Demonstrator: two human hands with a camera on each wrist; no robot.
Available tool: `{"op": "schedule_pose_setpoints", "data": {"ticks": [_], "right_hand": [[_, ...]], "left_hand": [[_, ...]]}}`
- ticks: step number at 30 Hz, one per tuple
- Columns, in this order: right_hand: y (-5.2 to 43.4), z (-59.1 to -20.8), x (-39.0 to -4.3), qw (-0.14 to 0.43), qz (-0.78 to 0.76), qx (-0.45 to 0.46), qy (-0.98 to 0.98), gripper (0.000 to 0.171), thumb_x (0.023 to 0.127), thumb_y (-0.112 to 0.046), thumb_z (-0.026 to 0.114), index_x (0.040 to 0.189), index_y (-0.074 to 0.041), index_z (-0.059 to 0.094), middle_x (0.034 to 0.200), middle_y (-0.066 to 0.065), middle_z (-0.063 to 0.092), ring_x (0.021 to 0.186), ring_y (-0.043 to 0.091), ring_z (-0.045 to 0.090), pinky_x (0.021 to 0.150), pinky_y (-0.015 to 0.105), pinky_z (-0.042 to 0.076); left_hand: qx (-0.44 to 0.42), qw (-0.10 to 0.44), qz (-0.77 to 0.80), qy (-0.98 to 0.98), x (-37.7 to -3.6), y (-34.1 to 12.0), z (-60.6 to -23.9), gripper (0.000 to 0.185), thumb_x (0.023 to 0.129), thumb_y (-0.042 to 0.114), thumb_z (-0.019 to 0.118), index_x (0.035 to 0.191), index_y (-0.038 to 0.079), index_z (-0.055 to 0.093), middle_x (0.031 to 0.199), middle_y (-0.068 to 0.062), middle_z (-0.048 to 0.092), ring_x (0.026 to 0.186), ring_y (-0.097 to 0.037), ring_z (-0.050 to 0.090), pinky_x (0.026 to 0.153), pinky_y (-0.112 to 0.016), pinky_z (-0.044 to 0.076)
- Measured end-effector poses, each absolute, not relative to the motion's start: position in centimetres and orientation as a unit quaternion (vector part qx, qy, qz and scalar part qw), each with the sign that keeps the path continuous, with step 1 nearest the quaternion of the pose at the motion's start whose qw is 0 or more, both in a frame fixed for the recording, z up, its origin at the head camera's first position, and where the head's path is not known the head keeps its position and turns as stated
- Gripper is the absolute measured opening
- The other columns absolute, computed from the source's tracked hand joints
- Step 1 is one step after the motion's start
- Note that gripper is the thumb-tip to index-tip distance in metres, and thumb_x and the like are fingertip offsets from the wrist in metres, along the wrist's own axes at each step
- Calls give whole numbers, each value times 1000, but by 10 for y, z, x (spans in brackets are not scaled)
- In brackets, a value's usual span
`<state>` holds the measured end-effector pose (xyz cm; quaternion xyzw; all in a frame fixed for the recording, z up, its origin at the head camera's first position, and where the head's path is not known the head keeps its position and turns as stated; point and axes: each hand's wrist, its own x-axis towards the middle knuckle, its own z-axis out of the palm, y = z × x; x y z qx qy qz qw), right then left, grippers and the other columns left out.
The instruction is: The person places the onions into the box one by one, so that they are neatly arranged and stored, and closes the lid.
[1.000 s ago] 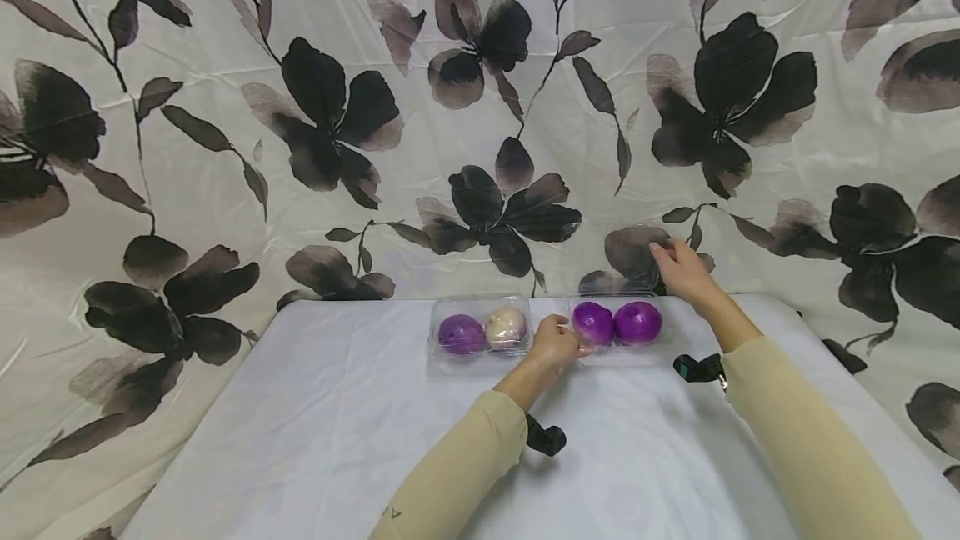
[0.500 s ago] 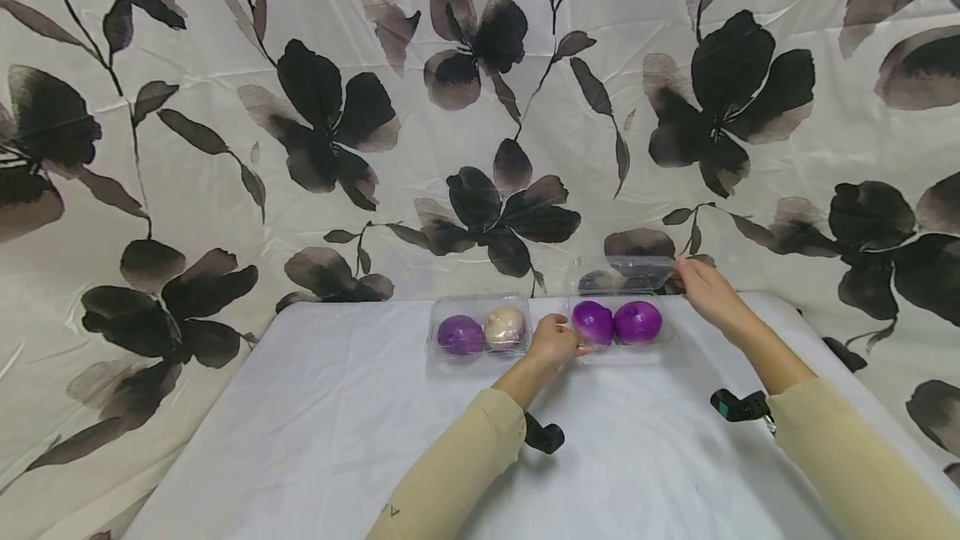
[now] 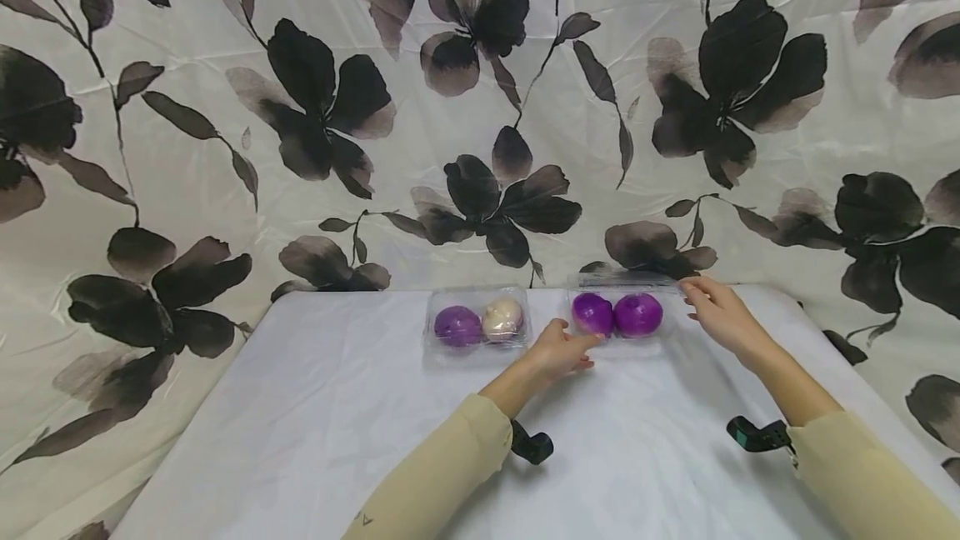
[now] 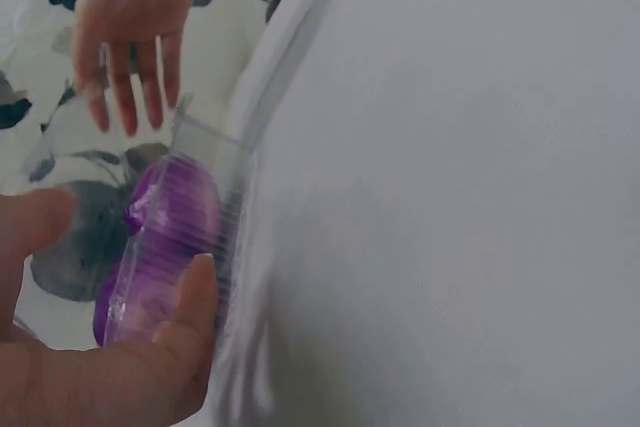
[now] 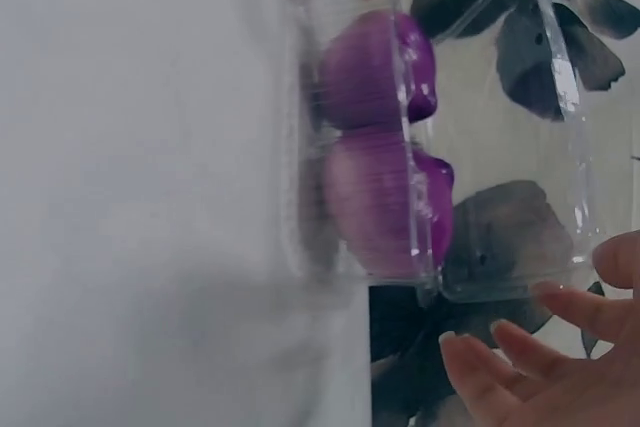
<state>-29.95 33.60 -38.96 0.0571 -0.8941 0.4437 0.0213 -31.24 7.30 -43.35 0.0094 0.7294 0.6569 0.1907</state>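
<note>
Head view: A clear plastic clamshell box (image 3: 618, 317) holding two round purple onions (image 3: 617, 314) sits at the far edge of a white-covered table (image 3: 300, 440), against a cream curtain printed with dark flowers (image 3: 225, 107).
Left hand (image 3: 558, 350): fingers relaxed, fingertips touching the box's near left corner, grasping nothing.
Right hand (image 3: 718, 313): fingers loosely spread just beside the box's right end, holding nothing.
Second box: a closed clear clamshell (image 3: 477, 325) with one purple and one pale onion stands just left of the first.
Left wrist view: the left hand (image 4: 110, 347) has thumb and finger resting along the ribbed, glossy box (image 4: 175, 237); purple shows through.
Right wrist view: the box's transparent lid (image 5: 520, 137) stands ajar above both onions (image 5: 380, 137); right hand (image 5: 560, 357) released, near the lid's edge.
</note>
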Motion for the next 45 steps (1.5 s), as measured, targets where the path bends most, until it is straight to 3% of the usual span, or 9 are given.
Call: {"op": "schedule_pose_setpoints", "data": {"ticks": [6,12,16,20,27,35,45], "right_hand": [[342,-411,-290,42,400,59,-914,49,109,-17,41,150,9,35,151,40,28,126,56,48,98,62,53],[342,-431,-284,31,377,52,-924,51,106,-14,49,146,14,35,143,41,36,124,57,50,96,61,55],[344,-435,-283,15,387,49,-921,49,106,-13,48,142,19,37,124,36,56,105,43,63,85,43,60],[347,-435,-281,-14,438,52,-897,47,108,-10,43,140,23,37,110,31,64,89,23,65,70,30,61],[349,-434,-282,-53,507,41,-859,48,108,-8,40,142,25,33,111,30,66,92,17,68,71,31,65],[344,-435,-290,-79,568,4,-819,54,106,-9,48,145,23,29,102,13,70,85,10,65,70,26,61],[338,-438,-294,-74,581,13,-811,51,103,-3,47,143,24,31,99,13,70,81,8,63,72,25,62]], "left_hand": [[16,198,686,700,-304,71,-435,78,104,45,59,149,-11,28,139,-33,48,102,-36,68,84,-33,66],[20,174,728,663,-301,72,-444,57,111,34,44,136,-16,37,122,-33,51,94,-37,67,87,-37,66],[14,172,743,646,-300,73,-449,39,111,22,45,132,-11,39,114,-30,55,78,-25,63,84,-37,66],[16,168,749,641,-302,74,-449,29,109,13,45,130,-6,40,104,-25,61,67,-18,61,78,-36,67],[34,181,753,632,-305,76,-447,30,108,5,39,135,-6,34,96,-21,66,66,-16,62,78,-37,67],[27,163,753,637,-308,77,-449,31,105,-2,40,134,-4,32,87,-17,66,66,-17,65,77,-39,68],[21,155,755,637,-310,74,-452,30,102,-8,39,130,-2,31,79,-13,63,63,-17,65,76,-40,68]]}}
